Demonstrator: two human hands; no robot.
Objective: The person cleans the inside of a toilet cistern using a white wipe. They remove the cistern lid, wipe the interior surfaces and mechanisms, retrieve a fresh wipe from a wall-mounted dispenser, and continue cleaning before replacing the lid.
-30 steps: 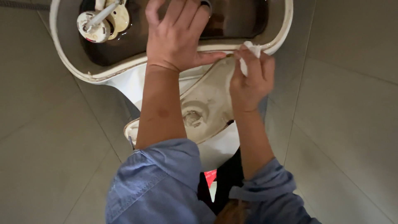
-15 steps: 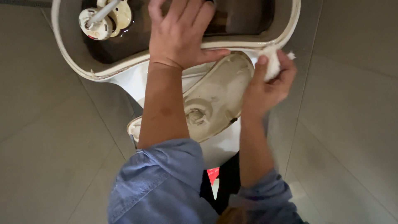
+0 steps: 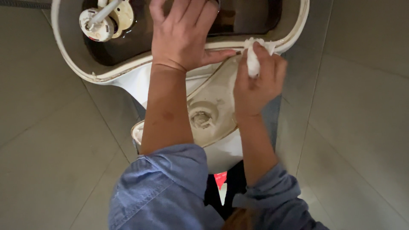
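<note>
Left hand [image 3: 183, 36] rests flat and unclenched on an open toilet tank's rim [image 3: 128, 70]; right hand [image 3: 255, 81] grips a white wad of tissue [image 3: 254, 57] against it.

Grey floor tiles [image 3: 51, 170], large, laid with thin joints, seen on both sides of the toilet bowl [image 3: 213, 115]. Round white fill valve cap [image 3: 96, 23], seated in dark water beyond the bowl, toward the left. Small red patch [image 3: 220, 179], seen below the bowl.

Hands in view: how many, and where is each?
2. The left hand rests on the open toilet tank's rim; the right hand presses a white cloth wad against it.
</note>
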